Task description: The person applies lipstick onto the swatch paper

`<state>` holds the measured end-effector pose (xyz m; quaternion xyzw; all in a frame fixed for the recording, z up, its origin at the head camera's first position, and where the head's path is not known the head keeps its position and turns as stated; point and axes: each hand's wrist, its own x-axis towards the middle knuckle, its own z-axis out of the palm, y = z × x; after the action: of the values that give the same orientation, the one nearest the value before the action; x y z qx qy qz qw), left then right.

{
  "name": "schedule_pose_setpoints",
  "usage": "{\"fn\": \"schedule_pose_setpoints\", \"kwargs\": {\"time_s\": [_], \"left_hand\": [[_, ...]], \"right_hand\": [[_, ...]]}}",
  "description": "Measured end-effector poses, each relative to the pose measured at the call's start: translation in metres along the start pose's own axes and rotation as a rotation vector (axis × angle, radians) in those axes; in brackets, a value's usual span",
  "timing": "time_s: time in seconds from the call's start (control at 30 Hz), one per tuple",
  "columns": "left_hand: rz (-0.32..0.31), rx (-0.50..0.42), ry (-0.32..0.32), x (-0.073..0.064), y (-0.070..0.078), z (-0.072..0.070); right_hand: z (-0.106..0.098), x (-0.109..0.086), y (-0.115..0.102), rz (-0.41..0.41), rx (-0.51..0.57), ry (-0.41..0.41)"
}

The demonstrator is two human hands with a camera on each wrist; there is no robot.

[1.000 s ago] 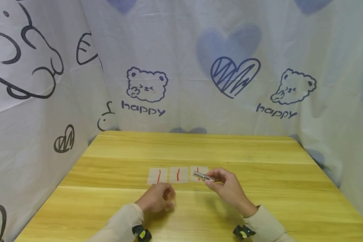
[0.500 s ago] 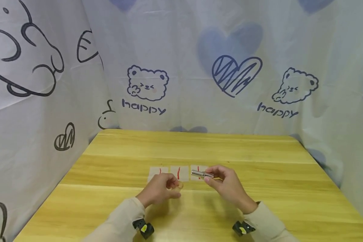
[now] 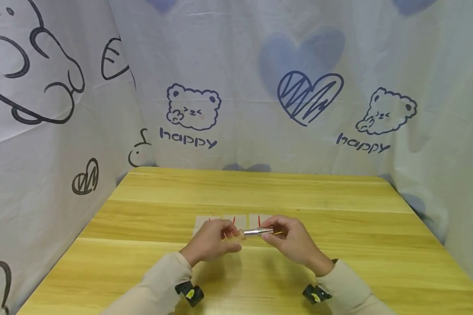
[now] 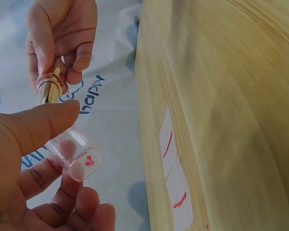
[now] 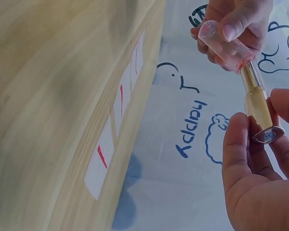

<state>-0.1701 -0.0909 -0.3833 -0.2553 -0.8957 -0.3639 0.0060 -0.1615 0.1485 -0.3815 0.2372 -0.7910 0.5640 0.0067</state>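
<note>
My right hand [image 3: 293, 241] grips a shiny gold-and-silver lipstick tube [image 3: 257, 231] near its base. The tube lies nearly level, its slim end towards the left. Between thumb and fingers of my left hand [image 3: 210, 240] is a clear lipstick cap [image 4: 76, 153], with red smears on it. In the right wrist view the mouth of the cap [image 5: 225, 45] meets the slim end of the lipstick [image 5: 257, 103]; whether that end is inside cannot be told. Just beyond the hands lie three paper pieces with red strokes: left [image 3: 200, 222], middle [image 3: 241, 221] and right [image 3: 254, 219].
A wood-grain table [image 3: 339, 205] spreads under both hands. White cloth [image 3: 244, 131] printed with hearts and bears hangs at its back and sides. A black device [image 3: 189, 292] sits on the left wrist, another black device [image 3: 317, 294] on the right.
My left hand has moved up and right with the cap, bringing it to the lipstick's end. The right hand has barely moved; the lipstick has turned more level.
</note>
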Motion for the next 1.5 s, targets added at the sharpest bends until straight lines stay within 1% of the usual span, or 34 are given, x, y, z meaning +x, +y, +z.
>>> {"fn": "schedule_pose_setpoints", "kwargs": {"time_s": [0.17,0.23,0.3,0.43,0.6,0.83,1.03,1.2,1.33,1.43,1.5], "left_hand": [[-0.005,0.028,0.022,0.001,0.006,0.002],[0.004,0.041,0.038,0.001,0.009,0.004],[0.033,0.049,0.064,0.0,0.011,0.006],[0.094,0.042,0.092,0.001,0.015,0.009],[0.114,0.034,0.109,0.002,0.017,0.013],[0.139,0.035,0.141,0.002,0.02,0.016],[0.144,0.043,0.138,0.003,0.02,0.017],[0.146,0.041,0.127,0.004,0.018,0.017],[0.16,0.039,0.121,0.005,0.016,0.016],[0.163,0.04,0.098,0.007,0.015,0.015],[0.153,0.041,0.08,0.008,0.015,0.015]], "right_hand": [[0.002,0.0,0.002,-0.016,-0.034,-0.025],[0.003,0.0,0.002,-0.013,-0.051,-0.032],[0.004,0.0,0.001,-0.01,-0.066,-0.037],[0.005,0.001,0.002,-0.009,-0.094,-0.041],[0.006,0.001,0.003,0.013,-0.119,-0.037],[0.006,0.001,0.001,0.023,-0.094,-0.043],[0.009,0.002,0.001,0.057,-0.082,-0.048],[0.008,0.002,0.003,0.042,-0.118,-0.101],[0.005,0.003,0.003,0.053,-0.156,-0.182],[0.003,0.004,0.003,0.071,-0.186,-0.248],[0.001,0.005,0.003,0.079,-0.212,-0.284]]}}
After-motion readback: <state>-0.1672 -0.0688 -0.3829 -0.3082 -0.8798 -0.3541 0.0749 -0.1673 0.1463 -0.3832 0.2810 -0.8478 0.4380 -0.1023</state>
